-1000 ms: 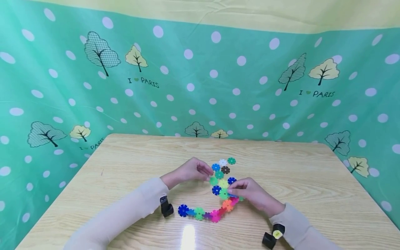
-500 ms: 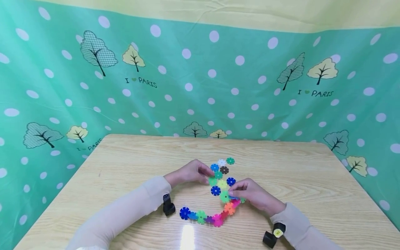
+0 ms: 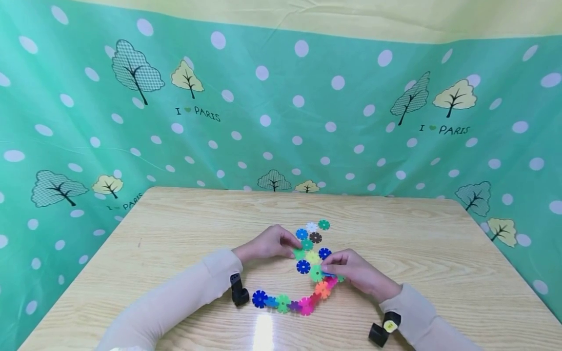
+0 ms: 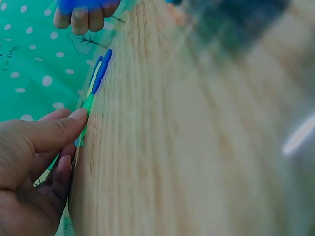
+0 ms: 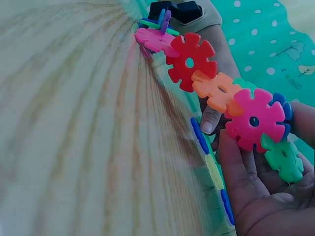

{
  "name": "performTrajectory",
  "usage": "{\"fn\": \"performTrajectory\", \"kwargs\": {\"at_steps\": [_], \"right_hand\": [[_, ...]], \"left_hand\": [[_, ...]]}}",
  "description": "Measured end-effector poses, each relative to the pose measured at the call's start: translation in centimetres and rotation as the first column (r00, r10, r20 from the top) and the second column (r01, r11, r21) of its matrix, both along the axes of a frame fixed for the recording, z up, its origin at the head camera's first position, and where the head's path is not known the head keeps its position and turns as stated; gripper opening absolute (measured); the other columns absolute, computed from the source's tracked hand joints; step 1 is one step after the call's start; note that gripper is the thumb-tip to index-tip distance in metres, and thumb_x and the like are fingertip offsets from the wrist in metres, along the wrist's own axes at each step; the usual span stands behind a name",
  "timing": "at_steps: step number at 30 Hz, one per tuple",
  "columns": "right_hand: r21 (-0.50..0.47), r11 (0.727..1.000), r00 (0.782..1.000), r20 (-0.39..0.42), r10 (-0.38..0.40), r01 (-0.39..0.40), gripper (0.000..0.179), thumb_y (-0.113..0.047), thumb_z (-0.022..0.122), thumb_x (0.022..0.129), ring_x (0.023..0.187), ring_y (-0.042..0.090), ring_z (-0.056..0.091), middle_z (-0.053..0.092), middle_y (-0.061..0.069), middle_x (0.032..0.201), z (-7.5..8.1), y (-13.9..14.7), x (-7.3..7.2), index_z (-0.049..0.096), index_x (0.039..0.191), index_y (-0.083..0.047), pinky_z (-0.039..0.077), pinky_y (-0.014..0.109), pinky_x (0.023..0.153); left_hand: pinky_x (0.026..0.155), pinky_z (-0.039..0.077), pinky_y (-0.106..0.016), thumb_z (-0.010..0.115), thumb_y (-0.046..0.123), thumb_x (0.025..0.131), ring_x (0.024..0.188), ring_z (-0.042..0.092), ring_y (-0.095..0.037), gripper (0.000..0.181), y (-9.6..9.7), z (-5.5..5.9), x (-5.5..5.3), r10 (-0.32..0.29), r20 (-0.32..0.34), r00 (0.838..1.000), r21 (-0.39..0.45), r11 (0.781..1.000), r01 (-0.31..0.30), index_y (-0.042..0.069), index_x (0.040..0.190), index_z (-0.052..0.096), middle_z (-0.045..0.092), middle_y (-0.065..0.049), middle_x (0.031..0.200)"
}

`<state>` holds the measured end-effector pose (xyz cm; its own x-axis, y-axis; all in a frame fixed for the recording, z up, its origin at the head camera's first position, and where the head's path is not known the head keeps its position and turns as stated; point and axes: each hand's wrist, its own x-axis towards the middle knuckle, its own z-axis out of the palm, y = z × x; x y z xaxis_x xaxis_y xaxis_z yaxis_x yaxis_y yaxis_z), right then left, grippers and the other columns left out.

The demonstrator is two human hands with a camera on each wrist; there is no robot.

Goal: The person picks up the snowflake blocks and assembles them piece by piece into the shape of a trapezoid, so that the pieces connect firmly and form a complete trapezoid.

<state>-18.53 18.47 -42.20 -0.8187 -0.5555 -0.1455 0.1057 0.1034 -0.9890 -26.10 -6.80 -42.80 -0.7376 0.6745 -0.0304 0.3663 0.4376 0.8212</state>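
Orange, red, pink, purple, green and blue flower-shaped discs join into a chain [image 3: 306,306] that bends over the near middle of the wooden table [image 3: 197,214]. The right hand [image 3: 353,269] is clamped on the chain's far end, thumb and fingers pinching a blue disc [image 5: 283,105] there. In the right wrist view, a pink disc [image 5: 241,129] and a small green disc [image 5: 284,161] sit right at those fingers. A dark blue disc [image 3: 259,299] forms the other end, nearer the person's left arm.

The left hand [image 3: 272,243] reaches in from the other side, thumb and fingers together on the edge of a light green disc [image 3: 299,254] down at the tabletop. Around it lie more discs: a yellow disc [image 3: 312,257] between the hands, a brown disc [image 3: 315,237] beyond, and a white disc [image 3: 311,226] near the far tip of the group. Whether these neighbours touch one another is hard to tell.

Behind the table hangs a green cloth [image 3: 246,107] with white dots and printed trees.
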Motion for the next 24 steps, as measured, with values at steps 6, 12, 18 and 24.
{"fn": "performTrajectory", "kwargs": {"at_steps": [6, 12, 18, 24], "right_hand": [[0.003, 1.0, 1.0, -0.002, -0.019, 0.019, 0.008, -0.012, 0.066, 0.086, 0.079, 0.008, 0.059, 0.067, -0.005, 0.083, -0.03, -0.13, 0.05, 0.071, 0.091, -0.015, 0.049, 0.022, 0.074], [0.035, 0.998, 0.999, -0.008, -0.043, 0.043, 0.014, -0.013, 0.066, 0.085, 0.08, 0.009, 0.057, 0.066, -0.004, 0.085, 0.14, -0.17, 0.21, 0.07, 0.095, -0.003, 0.048, 0.023, 0.074], [0.064, 0.995, 0.997, 0.001, -0.075, 0.075, 0.028, -0.013, 0.067, 0.085, 0.081, 0.011, 0.056, 0.065, -0.003, 0.088, 0.25, -0.25, 0.37, 0.065, 0.101, 0.01, 0.048, 0.023, 0.073], [0.08, 0.992, 0.995, -0.021, -0.094, 0.095, 0.027, -0.013, 0.066, 0.085, 0.082, 0.012, 0.055, 0.063, -0.001, 0.089, 0.36, -0.33, 0.47, 0.064, 0.101, 0.01, 0.048, 0.024, 0.074]], "left_hand": [[0.085, 0.05, -0.022, 0.077, 0.005, 0.073, 0.095, 0.063, -0.009, 0.031, 0.07, 0.13, 0.26, -0.002, -0.036, 0.999, -0.026, 1.0, 0.001, 0.012, 0.103, 0.072, 0.07, 0.003, 0.104], [0.084, 0.05, -0.021, 0.077, 0.004, 0.074, 0.097, 0.062, -0.01, 0.032, 0.16, 0.38, 0.41, 0.0, -0.044, 0.999, -0.042, 0.999, -0.002, 0.012, 0.105, 0.071, 0.07, 0.002, 0.107], [0.08, 0.051, -0.019, 0.076, 0.002, 0.074, 0.092, 0.061, -0.011, 0.032, -0.03, 0.42, 0.49, -0.017, -0.043, 0.999, -0.044, 0.999, 0.016, 0.01, 0.105, 0.071, 0.069, 0.0, 0.106], [0.077, 0.051, -0.02, 0.076, 0.0, 0.073, 0.086, 0.059, -0.011, 0.033, -0.38, 0.66, 0.61, -0.019, -0.064, 0.998, -0.046, 0.999, 0.016, 0.008, 0.104, 0.07, 0.068, -0.002, 0.104]]}}
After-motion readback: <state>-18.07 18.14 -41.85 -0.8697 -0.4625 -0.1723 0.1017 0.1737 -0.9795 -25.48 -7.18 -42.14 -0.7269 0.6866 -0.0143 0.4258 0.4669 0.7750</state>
